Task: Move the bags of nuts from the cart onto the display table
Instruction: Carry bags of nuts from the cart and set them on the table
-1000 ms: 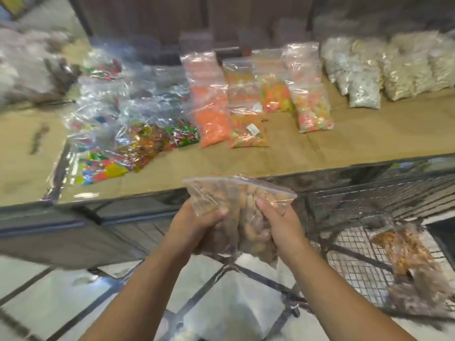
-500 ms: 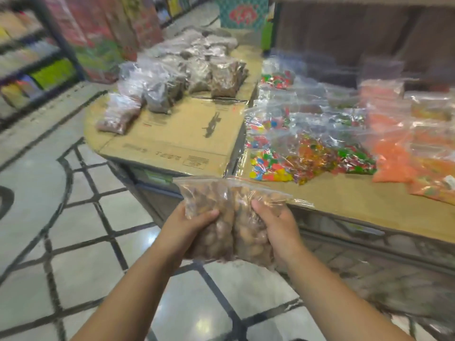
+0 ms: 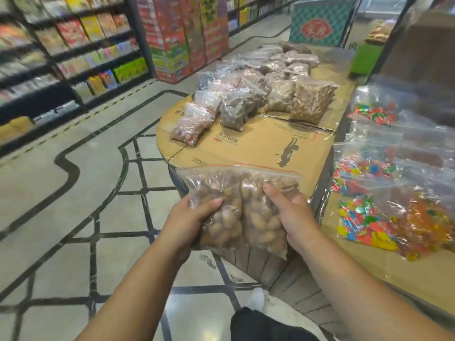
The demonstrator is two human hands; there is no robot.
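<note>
1. Gripping a clear zip bag of nuts with both hands, I have my left hand closed around its left side, thumb pressed across the front.
2. My right hand clasps the right side, fingers curled over the front of the plastic.
3. I hold the bag upright in the air, red zip strip on top, just in front of the near edge of the display table, not touching it.
4. That table is covered in flattened cardboard, and more bags of nuts lie heaped further back on it.
5. To my right, bags of colourful sweets lie on an adjoining table.
6. Stocked shop shelves stand across the tiled floor on my left.
</note>
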